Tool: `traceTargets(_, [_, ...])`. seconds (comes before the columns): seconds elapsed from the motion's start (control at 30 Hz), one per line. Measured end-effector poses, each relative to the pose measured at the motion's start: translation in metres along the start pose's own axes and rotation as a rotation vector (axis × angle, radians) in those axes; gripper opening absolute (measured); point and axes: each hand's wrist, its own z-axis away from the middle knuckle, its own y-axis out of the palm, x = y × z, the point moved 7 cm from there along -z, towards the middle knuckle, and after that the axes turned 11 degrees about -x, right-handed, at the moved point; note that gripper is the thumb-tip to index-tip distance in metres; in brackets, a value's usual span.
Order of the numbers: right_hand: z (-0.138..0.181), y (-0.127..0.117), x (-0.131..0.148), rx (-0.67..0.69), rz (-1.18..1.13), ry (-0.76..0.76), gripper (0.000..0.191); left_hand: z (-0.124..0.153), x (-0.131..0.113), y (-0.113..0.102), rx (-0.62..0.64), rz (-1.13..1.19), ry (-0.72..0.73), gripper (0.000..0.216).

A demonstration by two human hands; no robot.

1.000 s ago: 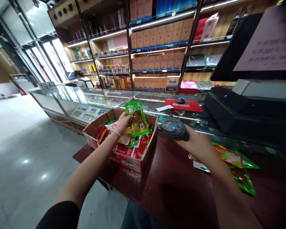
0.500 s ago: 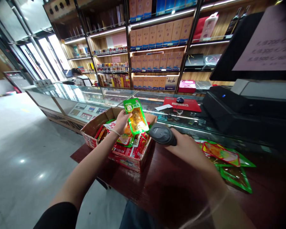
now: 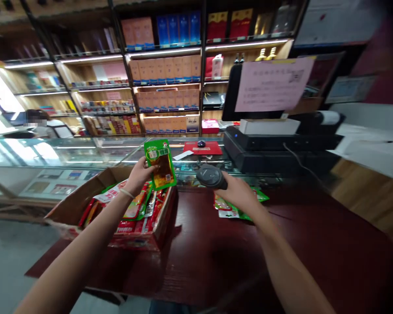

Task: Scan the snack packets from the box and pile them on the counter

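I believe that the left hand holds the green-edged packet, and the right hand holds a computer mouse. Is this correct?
Not quite: the right hand holds a dark handheld scanner, as the head view shows. The computer mouse lies on the red mat. The left hand does hold the green-edged packet.

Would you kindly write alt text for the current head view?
A person's left hand holds up a green-edged packet while the right hand grips a dark handheld scanner. An open box of colourful packets stands on the reddish-brown table.

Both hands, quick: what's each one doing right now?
Left hand: closed, holding a green packet.
Right hand: closed, holding a dark scanner.
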Motion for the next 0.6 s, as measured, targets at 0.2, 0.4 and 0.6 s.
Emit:
traceTargets(0.2, [0.026, -0.060, -0.115, -0.145, 0.061, 0.202, 0.045, 0.017, -0.002, 0.141, 0.277, -0.311, 0.206, 0.040])
traceTargets(0.4, [0.070, -0.109, -0.209, -0.286, 0.046, 0.324, 0.047, 0.076, 0.022, 0.288, 0.459, -0.733, 0.503, 0.026])
traceTargets(0.6, [0.104, -0.133, -0.267, -0.340, 0.023, 0.396, 0.043, 0.154, 0.058, 0.398, 0.767, -0.981, 0.813, 0.025])
